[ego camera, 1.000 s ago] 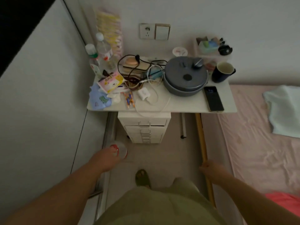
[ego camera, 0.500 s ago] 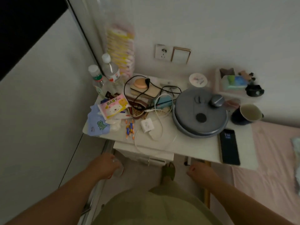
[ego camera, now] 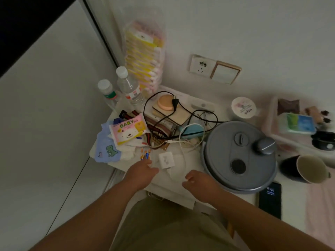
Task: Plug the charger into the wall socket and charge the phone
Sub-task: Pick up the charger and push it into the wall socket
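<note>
Cluttered worktop (ego camera: 184, 160) against the wall, hands at its near edge.

The charger (ego camera: 166, 160) lies near the front edge, its cable (ego camera: 184, 153) looping behind and to its right. The left hand (ego camera: 143, 173) sits just beside the charger on its left; the right hand (ego camera: 199, 182) is to the charger's right, in front of the round lidded pot (ego camera: 239, 158). The phone (ego camera: 270, 200) lies at the front right, before the pot, with a mug (ego camera: 310, 168) behind it. Batteries (ego camera: 145, 154) lie left of the charger, a wipes pack (ego camera: 127, 131) behind them, two bottles (ego camera: 126, 86) at the back left. The wall socket (ego camera: 202, 65) is on the wall above the worktop's rear, a switch (ego camera: 225, 72) to its right.
</note>
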